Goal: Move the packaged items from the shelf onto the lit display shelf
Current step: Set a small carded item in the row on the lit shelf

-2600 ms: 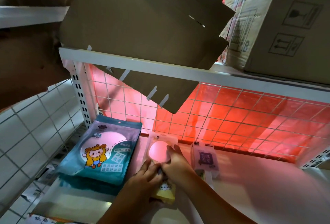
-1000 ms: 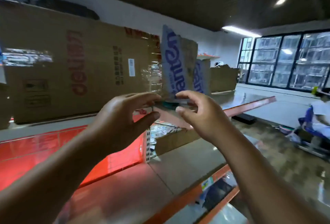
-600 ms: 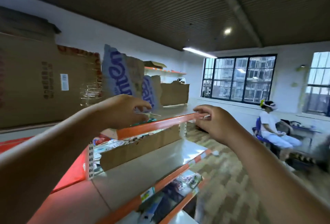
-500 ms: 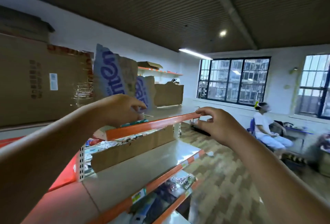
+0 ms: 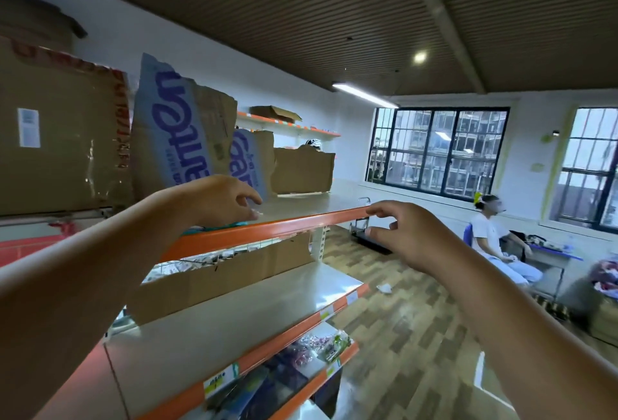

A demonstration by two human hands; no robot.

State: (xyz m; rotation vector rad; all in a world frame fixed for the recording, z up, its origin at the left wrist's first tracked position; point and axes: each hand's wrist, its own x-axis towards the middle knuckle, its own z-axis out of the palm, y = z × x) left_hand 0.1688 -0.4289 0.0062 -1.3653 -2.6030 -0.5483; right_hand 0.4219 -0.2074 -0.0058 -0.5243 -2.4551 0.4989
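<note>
The top shelf, with its orange front edge, runs from middle left toward centre right of the frame, and torn cardboard boxes stand along its back. A red-lit shelf glows at the far left edge, lower down. The left hand arches over the top shelf's front, fingers bent down over a teal packet that lies flat beneath it. Only a sliver of the packet shows, so I cannot tell whether the grip has closed on it. Its long side seems to follow the shelf edge. The right hand, grip loose and empty, sits further right with a fingertip at the orange edge, so the left is nearer.
</note>
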